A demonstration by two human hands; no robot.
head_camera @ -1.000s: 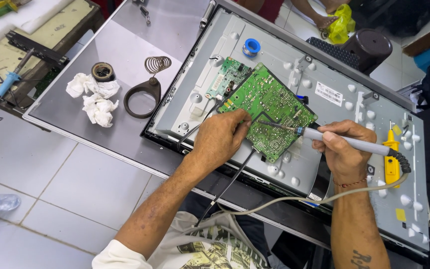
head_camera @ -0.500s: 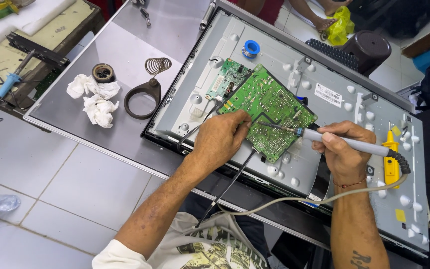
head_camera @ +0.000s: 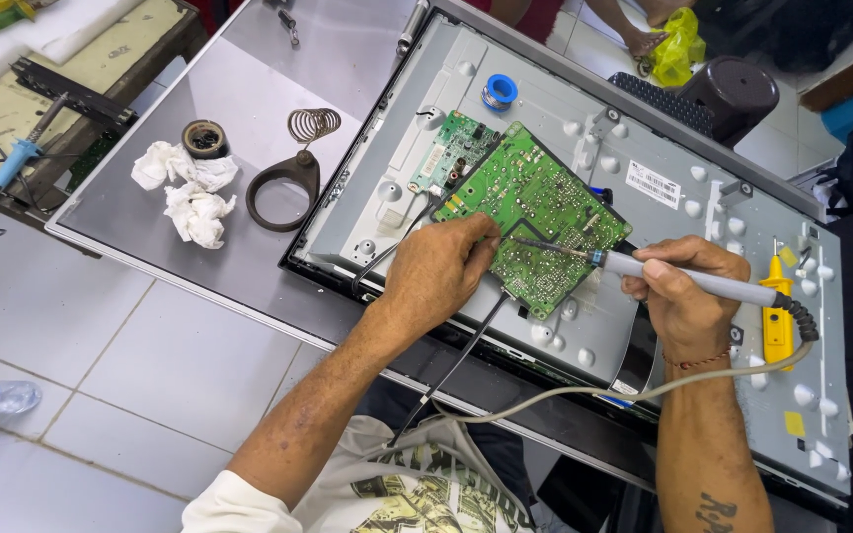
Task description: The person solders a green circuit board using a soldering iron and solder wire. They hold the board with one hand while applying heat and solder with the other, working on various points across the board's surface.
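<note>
Left hand: the left hand (head_camera: 443, 268) rests on the near edge of the green circuit board (head_camera: 535, 215), its grip narrow, fingers curled and pinched at the board's lower left; whether it holds a thin wire there I cannot tell.
Right hand: the right hand (head_camera: 683, 294) has its grip closed around the grey handle of a soldering iron (head_camera: 644, 268), held like a pen, nearly level.
Iron tip: it points left and meets the board near the middle, just beside the left fingertips.
Cord: a pale cable (head_camera: 584, 393) runs from the iron's back end in a loop toward the person's chest.
Board: it lies tilted like a diamond on the metal back panel of a flat screen (head_camera: 545, 99), which lies face down on the grey desk (head_camera: 150, 247).
Right of the hand: a yellow-handled tool (head_camera: 776, 316) lies on the panel.
Left on the desk: a black iron stand with a coil spring (head_camera: 288, 173), crumpled white tissue (head_camera: 190, 192) and a small round tin (head_camera: 205, 138).
Far on the panel: a blue solder spool (head_camera: 499, 92).
</note>
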